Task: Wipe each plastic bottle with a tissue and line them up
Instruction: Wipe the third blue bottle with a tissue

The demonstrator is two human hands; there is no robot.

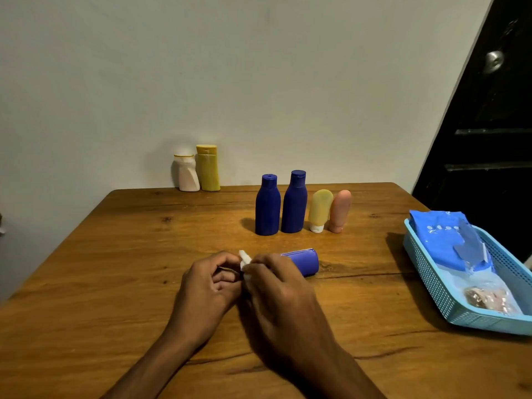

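Both hands clamp: right hand (276, 280) presses tissue (244, 259) onto blue bottle (303, 262) (lying sideways for wiping); left hand (211, 280) steadies its hidden end.

Dim, warm light; soft shadows fall leftward, edges bowed by wide-angle distortion.

A wooden table (115, 269) with visible grain, dark knots and a long crack, its finish a dull satin. On it, 2 upright blue bottles (267, 205) of smooth matt plastic, and a third blue bottle (305, 262) lying down, equally matt. A yellow tube (320, 210) and a pink tube (340, 211) look soft and smooth. A white paper tissue (244, 259) looks crumpled. The light blue plastic basket (431, 286) has perforated mesh walls and holds a glossy, crinkled blue plastic pack (443, 237).
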